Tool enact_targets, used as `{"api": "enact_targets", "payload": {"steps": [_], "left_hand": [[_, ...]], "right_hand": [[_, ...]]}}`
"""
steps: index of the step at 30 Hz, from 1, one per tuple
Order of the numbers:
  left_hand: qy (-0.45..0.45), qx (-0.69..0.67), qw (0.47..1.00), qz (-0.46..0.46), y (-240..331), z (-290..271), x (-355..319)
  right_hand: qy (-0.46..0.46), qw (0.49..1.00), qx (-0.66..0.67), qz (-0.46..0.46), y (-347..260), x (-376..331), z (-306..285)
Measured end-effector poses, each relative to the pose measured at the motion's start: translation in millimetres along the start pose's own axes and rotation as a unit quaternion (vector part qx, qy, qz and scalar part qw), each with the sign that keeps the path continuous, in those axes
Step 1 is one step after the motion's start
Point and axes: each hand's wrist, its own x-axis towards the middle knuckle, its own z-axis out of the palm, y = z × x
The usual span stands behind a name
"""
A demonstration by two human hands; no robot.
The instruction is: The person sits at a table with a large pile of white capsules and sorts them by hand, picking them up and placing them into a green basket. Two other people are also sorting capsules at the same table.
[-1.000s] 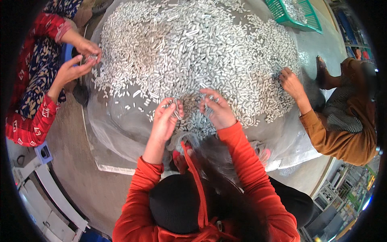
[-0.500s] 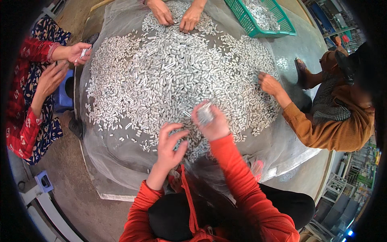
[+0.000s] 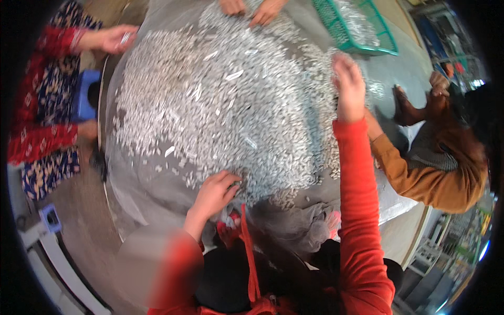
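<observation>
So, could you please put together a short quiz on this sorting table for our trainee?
1. True or false: the right hand rests on the near edge of the pile.
2. What colour is the basket at the far side?
3. The left hand is: A) raised in the air, B) on the small silvery pieces, C) on the blue stool.

Key: 1 false, it reaches toward the basket; 2 green; 3 B.
</observation>
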Motion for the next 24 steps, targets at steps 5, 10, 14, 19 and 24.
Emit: {"api": "enact_targets", "payload": {"steps": [5, 10, 14, 19, 24], "left_hand": [[0.082, 0.044, 0.994, -0.056, -36.0, -5.9, -8.1], [0.189, 0.172, 0.943, -0.213, -101.0, -45.2, -14.6], [0.143, 0.223, 0.945, -0.19, -108.3, -37.1, 7.1], [0.158, 0.208, 0.956, -0.132, -76.3, -5.4, 14.1], [0.138, 0.187, 0.959, -0.164, -54.6, 14.4, 10.7]], "right_hand": [[-0.199, 0.949, -0.237, -0.063, 49.2, -123.2, 3.5], [-0.202, 0.914, -0.35, -0.027, 66.0, -157.4, -18.6], [-0.207, 0.884, -0.418, -0.014, 71.5, -165.2, -22.2], [-0.167, 0.852, -0.495, -0.004, 73.8, -185.3, -4.4], [-0.174, 0.864, -0.472, 0.0, 75.6, -183.4, -13.3]]}}
